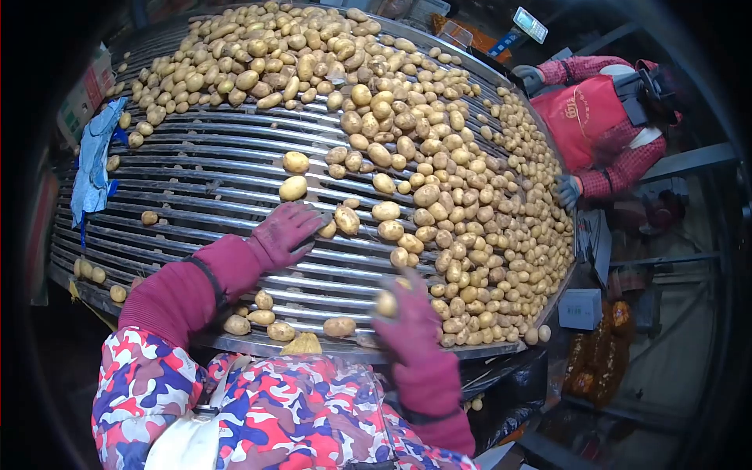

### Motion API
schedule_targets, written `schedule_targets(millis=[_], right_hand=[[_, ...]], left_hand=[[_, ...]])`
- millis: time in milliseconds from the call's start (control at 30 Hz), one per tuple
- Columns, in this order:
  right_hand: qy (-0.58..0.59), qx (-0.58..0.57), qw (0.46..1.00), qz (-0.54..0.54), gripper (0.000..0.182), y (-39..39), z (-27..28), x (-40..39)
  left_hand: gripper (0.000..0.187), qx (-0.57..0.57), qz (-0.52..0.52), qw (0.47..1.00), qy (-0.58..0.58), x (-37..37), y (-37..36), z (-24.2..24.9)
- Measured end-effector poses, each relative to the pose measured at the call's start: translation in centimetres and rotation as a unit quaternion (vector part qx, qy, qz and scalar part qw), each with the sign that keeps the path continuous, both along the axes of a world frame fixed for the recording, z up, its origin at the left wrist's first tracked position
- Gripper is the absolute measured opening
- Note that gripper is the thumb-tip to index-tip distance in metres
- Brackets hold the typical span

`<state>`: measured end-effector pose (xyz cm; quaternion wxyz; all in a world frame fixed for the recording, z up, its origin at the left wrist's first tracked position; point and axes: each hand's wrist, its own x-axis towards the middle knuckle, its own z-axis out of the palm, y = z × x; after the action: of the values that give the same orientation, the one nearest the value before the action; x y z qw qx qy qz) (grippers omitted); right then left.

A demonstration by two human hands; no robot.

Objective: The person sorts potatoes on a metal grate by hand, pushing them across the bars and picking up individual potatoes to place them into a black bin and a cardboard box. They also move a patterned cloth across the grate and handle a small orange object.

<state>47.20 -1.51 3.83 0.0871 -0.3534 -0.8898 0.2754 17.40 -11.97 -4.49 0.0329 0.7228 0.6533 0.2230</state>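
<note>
My left hand (290, 233), in a dark pink glove, lies over the slats of the metal rack (227, 184) with its fingers stretched out. A small potato (327, 229) is at its fingertips, beside a larger potato (347, 220). Two more potatoes, one yellow potato (293, 188) among them, rest just beyond that hand. Blurred by motion, my right hand (413, 317) is above the rack's near side, closed around a potato (385, 304). A dense spread of potatoes (462, 204) covers the right side, just past this hand.
More potatoes (274, 51) are heaped along the far side. Several potatoes (261, 316) lie by the near edge. A blue cloth (95, 160) hangs at the left. Across the rack, a co-worker in a red apron (576, 117) has gloved hands at its edge. A white box (580, 309) stands at right.
</note>
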Motion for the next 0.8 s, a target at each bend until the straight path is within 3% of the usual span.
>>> schedule_targets(millis=[67, 100, 200, 333, 400, 467, 567, 633, 800], right_hand=[[-0.035, 0.042, 0.991, -0.123, 0.056, 1.0, 2.4, 7.5], [-0.112, 0.116, 0.970, -0.180, 0.058, 1.5, 3.0, 11.4], [-0.355, 0.081, 0.883, -0.296, 0.057, 2.5, 4.6, 22.4], [-0.351, 0.062, 0.864, -0.355, 0.054, 2.2, 5.1, 23.0], [-0.171, 0.123, 0.953, -0.218, 0.051, 2.4, 2.7, 19.0], [-0.115, 0.073, 0.982, -0.129, 0.046, 2.2, 0.4, 13.6], [-0.147, 0.088, 0.985, -0.032, 0.048, 2.4, -4.0, 9.0], [-0.264, 0.110, 0.958, 0.037, 0.052, 2.2, -5.1, 6.7], [-0.120, 0.096, 0.985, 0.072, 0.060, 3.9, -6.8, 9.2]], left_hand=[[0.062, 0.013, 0.011, 1.000, 0.021, 0.2, 0.1, 0.0], [0.061, 0.011, 0.012, 1.000, 0.026, 0.3, 0.2, 0.3], [0.061, 0.000, 0.015, 0.999, 0.040, 0.5, 0.3, 0.4], [0.066, -0.023, 0.018, 0.998, 0.048, 0.6, 0.2, 0.6], [0.065, -0.034, 0.020, 0.998, 0.046, 0.6, 0.2, 0.4], [0.066, -0.038, 0.019, 0.998, 0.045, 0.5, 0.0, 0.9], [0.065, -0.038, 0.026, 0.997, 0.055, 0.6, 0.2, 0.6], [0.063, -0.026, 0.025, 0.998, 0.051, 0.5, 0.1, 0.2], [0.064, -0.061, 0.063, 0.996, -0.012, -0.7, -2.5, 0.9]])
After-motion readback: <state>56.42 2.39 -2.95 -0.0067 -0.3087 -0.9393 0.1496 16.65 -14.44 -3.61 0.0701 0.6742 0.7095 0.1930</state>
